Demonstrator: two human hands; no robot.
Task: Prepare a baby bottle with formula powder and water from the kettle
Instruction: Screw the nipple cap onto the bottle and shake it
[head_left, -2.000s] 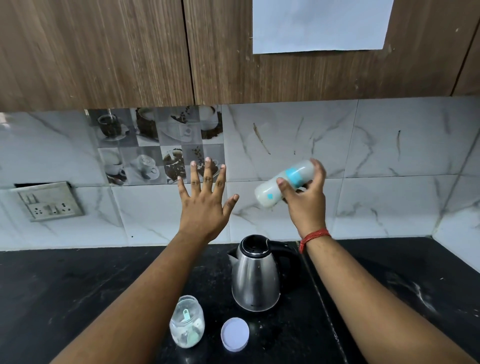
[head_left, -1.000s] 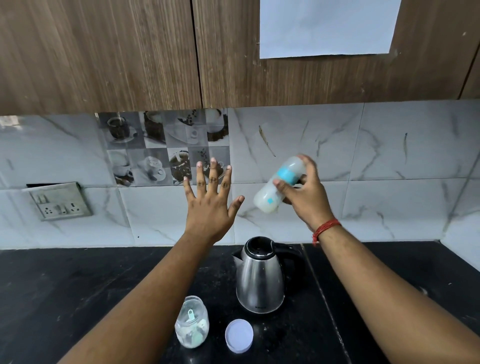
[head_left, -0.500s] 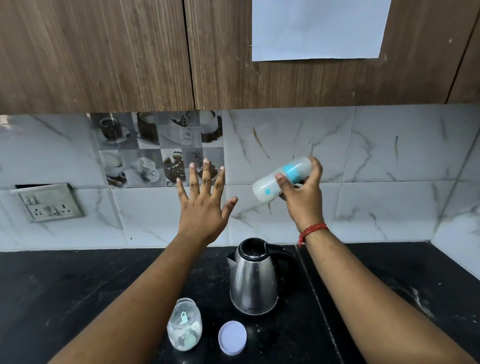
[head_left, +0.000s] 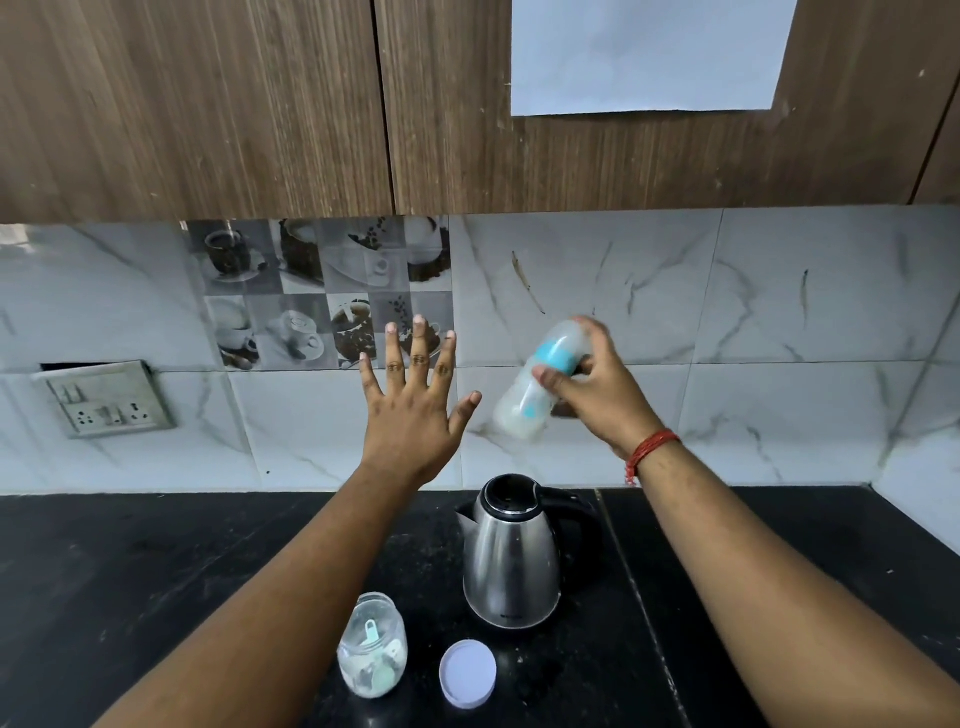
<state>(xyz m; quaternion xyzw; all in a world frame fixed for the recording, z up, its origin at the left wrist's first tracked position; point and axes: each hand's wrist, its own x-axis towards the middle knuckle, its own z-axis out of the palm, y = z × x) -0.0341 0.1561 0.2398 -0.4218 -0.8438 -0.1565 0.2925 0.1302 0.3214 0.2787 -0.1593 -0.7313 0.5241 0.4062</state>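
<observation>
Fingers (head_left: 550, 375) of right hand (head_left: 597, 395) curled round tilted bottle (head_left: 535, 389), left hand (head_left: 410, 410) raised with fingers spread wide, kettle (head_left: 511, 561), jar (head_left: 371, 644) and lid (head_left: 467, 673) on worktop (head_left: 156, 571)

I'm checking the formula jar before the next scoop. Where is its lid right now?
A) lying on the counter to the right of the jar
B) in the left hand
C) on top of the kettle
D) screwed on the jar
A: the lid lies flat on the counter just right of the open jar.
</observation>
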